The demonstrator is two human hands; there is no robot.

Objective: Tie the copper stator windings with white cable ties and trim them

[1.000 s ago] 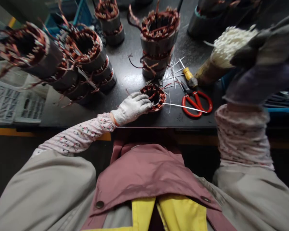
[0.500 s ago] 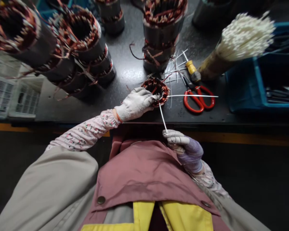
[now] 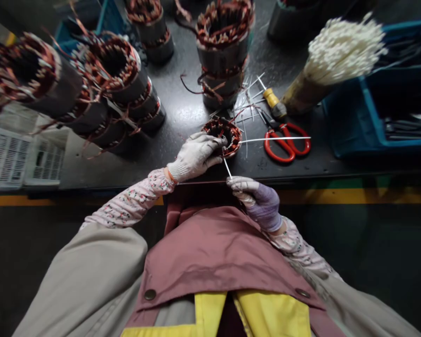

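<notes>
A motor stator (image 3: 235,135) with red-brown copper windings stands near the table's front edge. My left hand (image 3: 198,153), in a white knit glove, grips its near left rim, fingers reaching over the opening. My right hand (image 3: 247,193), in a white and purple glove, pinches the lower end of a thin white strip (image 3: 227,167) just in front of the table edge. This strip runs up to the stator's near side. From its right side a long white strip (image 3: 273,138) sticks out over red-handled scissors (image 3: 286,145). Fingers hide part of the windings.
Stacked stators (image 3: 126,84) stand at left, with another stack (image 3: 222,56) behind the work. A yellow-handled tool (image 3: 272,98) lies by scattered white offcuts (image 3: 247,100). A holder of white strips (image 3: 340,56) and a blue bin (image 3: 366,117) are at right; white baskets (image 3: 45,159) sit at left.
My right hand has moved up and left, closer to the stator, and less of the strip shows between them. My left hand stays on the stator. The whole view has shifted slightly.
</notes>
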